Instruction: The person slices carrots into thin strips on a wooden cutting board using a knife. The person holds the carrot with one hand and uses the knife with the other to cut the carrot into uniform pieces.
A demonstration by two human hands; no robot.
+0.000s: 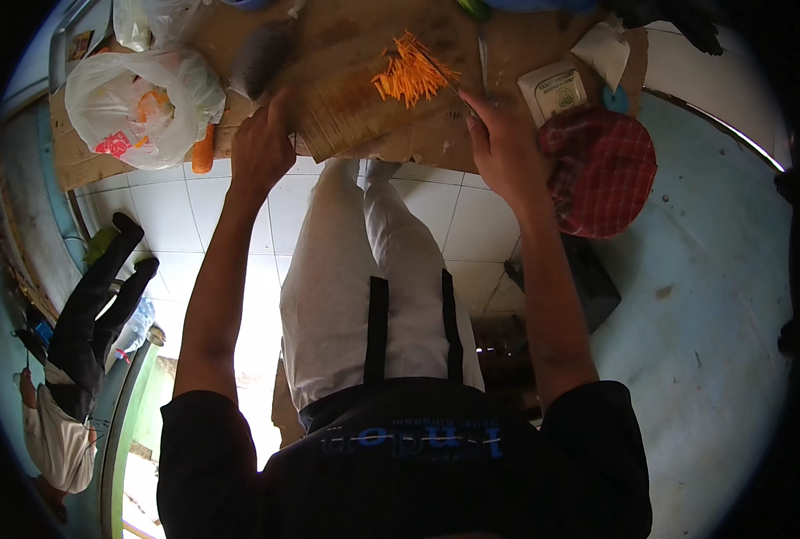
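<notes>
My right hand grips a knife, its blade pointing up and left into a heap of carrot sticks. The heap lies on the far right part of a worn brown cutting board, whose near corner reaches the table's front edge. At the board's left side my left hand has its fingers curled around the edge, partly hidden from view. Just left of that hand, an orange carrot pokes out beside a white plastic bag holding orange scraps.
Cardboard covers the table. A dark bagged item lies beyond my left hand. On the right are a wrapped block bearing writing and a red checked cloth item. Another person is at the far left.
</notes>
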